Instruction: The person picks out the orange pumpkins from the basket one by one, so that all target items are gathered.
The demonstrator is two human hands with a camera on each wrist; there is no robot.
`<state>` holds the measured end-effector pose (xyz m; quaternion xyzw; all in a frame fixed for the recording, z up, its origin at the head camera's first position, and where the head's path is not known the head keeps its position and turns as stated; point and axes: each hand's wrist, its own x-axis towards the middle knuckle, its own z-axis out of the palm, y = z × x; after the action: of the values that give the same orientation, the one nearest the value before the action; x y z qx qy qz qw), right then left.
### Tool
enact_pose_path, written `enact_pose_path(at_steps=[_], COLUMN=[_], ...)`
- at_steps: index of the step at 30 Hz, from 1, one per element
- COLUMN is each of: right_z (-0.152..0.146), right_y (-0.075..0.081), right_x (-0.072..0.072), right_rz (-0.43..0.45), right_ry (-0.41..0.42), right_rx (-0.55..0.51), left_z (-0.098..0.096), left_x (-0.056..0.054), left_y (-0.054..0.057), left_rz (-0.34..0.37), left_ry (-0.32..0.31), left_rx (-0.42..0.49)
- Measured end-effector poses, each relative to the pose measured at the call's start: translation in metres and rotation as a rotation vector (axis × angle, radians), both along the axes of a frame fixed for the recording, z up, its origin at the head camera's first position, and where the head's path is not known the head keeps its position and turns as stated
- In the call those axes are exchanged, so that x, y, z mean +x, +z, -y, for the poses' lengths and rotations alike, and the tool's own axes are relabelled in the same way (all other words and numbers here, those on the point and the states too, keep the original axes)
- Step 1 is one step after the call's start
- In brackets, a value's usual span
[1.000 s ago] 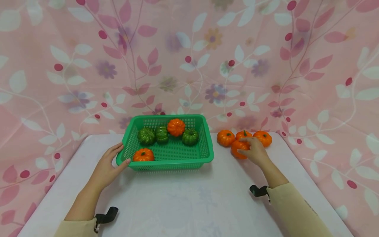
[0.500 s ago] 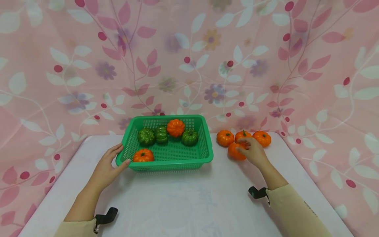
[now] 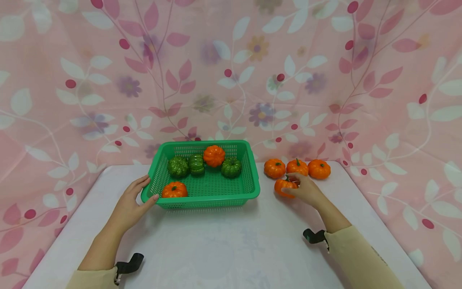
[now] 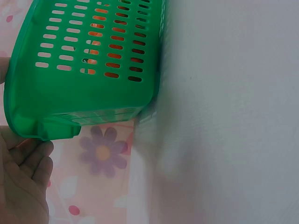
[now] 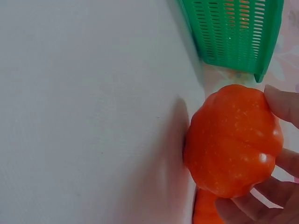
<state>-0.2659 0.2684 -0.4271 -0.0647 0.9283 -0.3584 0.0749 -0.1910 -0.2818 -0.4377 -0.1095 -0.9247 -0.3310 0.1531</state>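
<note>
My right hand [image 3: 304,188] holds a small orange pumpkin [image 3: 283,187] between thumb and fingers, to the right of a green plastic basket [image 3: 209,198]. In the right wrist view the pumpkin [image 5: 233,144] has its ribbed side to the camera, and a shadow falls on the table beside it. My left hand [image 3: 130,204] touches the basket's left end, its thumb at the front corner and its fingers fairly straight along the left rim. The left wrist view has the fingers [image 4: 35,158] against the rim corner of the basket [image 4: 88,98].
Inside the basket lie an orange pumpkin [image 3: 175,189] at the front left, another orange pumpkin [image 3: 214,156] at the back, and green gourds [image 3: 178,166]. Several orange pumpkins [image 3: 274,168] stand in a row by the floral cloth backdrop [image 3: 231,80]. A white cloth covers the table [image 3: 216,249].
The pumpkin in my right hand has moved left and slightly toward me, away from the row behind it, and has tilted so its stem shows. My left hand stays at the basket.
</note>
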Motion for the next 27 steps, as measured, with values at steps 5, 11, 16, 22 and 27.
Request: enact_pose_path(at_steps=[5,11,16,22,27], right_z=[0.003,0.008,0.010,0.011,0.010], right_y=[-0.004,-0.009,-0.013,-0.016,-0.019], right_x=[0.000,-0.004,-0.005,-0.007,-0.006], right_rz=[-0.029,-0.074,-0.075,-0.062,-0.054], right_ry=[0.004,0.008,0.017,0.039,0.057], right_rx=[0.009,0.001,0.005,0.010,0.042], left_z=[0.000,0.000,0.001,0.002,0.002], left_x=[0.001,0.000,0.000,0.001,0.000], left_y=[0.001,0.001,0.000,0.001,0.003], left_rz=[0.011,0.002,0.005,0.008,0.016], left_ry=[0.001,0.001,-0.002,-0.002,-0.005], left_rx=[-0.001,-0.006,-0.001,-0.003,-0.012])
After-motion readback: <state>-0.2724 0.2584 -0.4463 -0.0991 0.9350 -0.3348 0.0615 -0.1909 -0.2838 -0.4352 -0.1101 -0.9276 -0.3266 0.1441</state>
